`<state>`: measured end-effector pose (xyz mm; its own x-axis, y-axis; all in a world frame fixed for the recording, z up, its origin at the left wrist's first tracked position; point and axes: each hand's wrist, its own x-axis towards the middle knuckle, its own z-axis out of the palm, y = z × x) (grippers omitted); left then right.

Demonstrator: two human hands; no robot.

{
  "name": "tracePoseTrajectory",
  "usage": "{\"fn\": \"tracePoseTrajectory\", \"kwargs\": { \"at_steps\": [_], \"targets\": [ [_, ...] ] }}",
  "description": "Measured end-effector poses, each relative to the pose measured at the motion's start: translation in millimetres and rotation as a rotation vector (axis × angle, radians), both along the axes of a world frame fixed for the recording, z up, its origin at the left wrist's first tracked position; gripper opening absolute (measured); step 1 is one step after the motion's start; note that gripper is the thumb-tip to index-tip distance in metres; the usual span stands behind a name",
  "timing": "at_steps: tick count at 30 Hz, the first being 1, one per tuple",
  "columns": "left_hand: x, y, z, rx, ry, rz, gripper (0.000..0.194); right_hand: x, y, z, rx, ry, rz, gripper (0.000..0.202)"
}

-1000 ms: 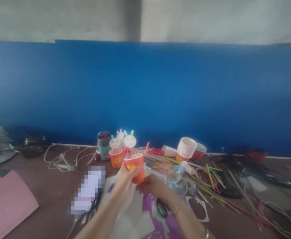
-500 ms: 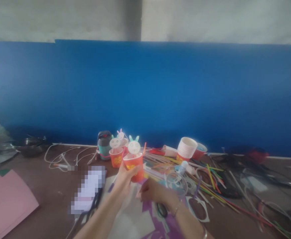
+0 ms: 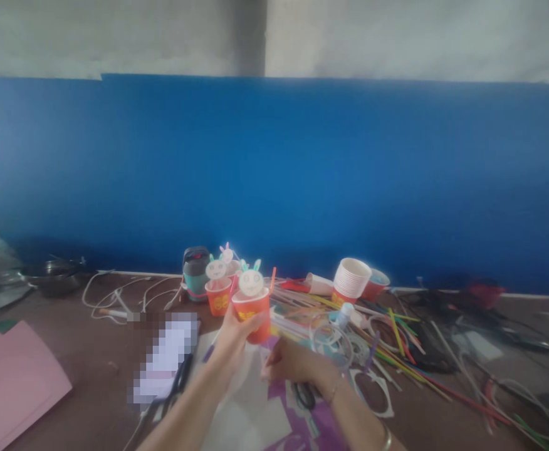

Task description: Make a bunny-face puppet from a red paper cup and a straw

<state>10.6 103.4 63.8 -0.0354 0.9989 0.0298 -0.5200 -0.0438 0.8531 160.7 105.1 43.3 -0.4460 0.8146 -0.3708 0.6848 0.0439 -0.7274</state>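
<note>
My left hand [image 3: 237, 332] is wrapped round an orange paper cup [image 3: 252, 313] with yellow print, held upright above the table. A white bunny face [image 3: 250, 283] with green ears shows over its rim, leaning slightly left. An orange straw [image 3: 273, 280] sticks up at the cup's right side. Below and to the right of the cup, my right hand [image 3: 286, 361] has its fingers curled together; what they hold, if anything, is hidden. Under my hands lie white paper and purple paper [image 3: 309, 419], with black-handled scissors [image 3: 305, 396] by my right wrist.
A similar bunny cup [image 3: 219, 299] and a teal-black bottle [image 3: 196, 274] stand behind. Stacked paper cups [image 3: 351, 279] stand at the back right, near scattered coloured sticks [image 3: 403, 363] and tape rolls [image 3: 331, 335]. A blurred-out phone [image 3: 166, 357] and pink paper [image 3: 18, 382] lie left.
The bunny face has sunk slightly into the cup and tilted left. My right hand has shifted very slightly right; my left hand keeps its grip on the cup.
</note>
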Motion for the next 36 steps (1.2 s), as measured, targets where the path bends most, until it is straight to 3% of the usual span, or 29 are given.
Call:
{"fn": "tracePoseTrajectory", "kwargs": {
  "at_steps": [3,10,17,27,31,36],
  "targets": [
    [1,1,-4.1,0.019,0.010,-0.011,0.066,1,1,-1.8,-0.028,0.076,-0.019,0.014],
    [5,4,-18.2,0.034,0.076,-0.003,0.055,-2,6,-2.4,-0.070,0.486,-0.197,0.017],
    [5,3,-16.0,0.019,0.067,-0.015,0.056,-4,5,4.0,-0.057,0.455,-0.240,0.014],
    [2,1,-6.5,0.032,0.017,-0.015,0.066,5,3,-5.3,-0.178,0.279,-0.009,0.011],
    [2,1,-8.4,0.055,0.034,-0.032,0.065,2,4,-4.7,-0.164,0.241,-0.029,0.012],
    [4,2,-15.1,0.061,0.109,-0.018,0.068,1,10,-3.2,-0.118,0.412,-0.149,0.013]
  ]
}}
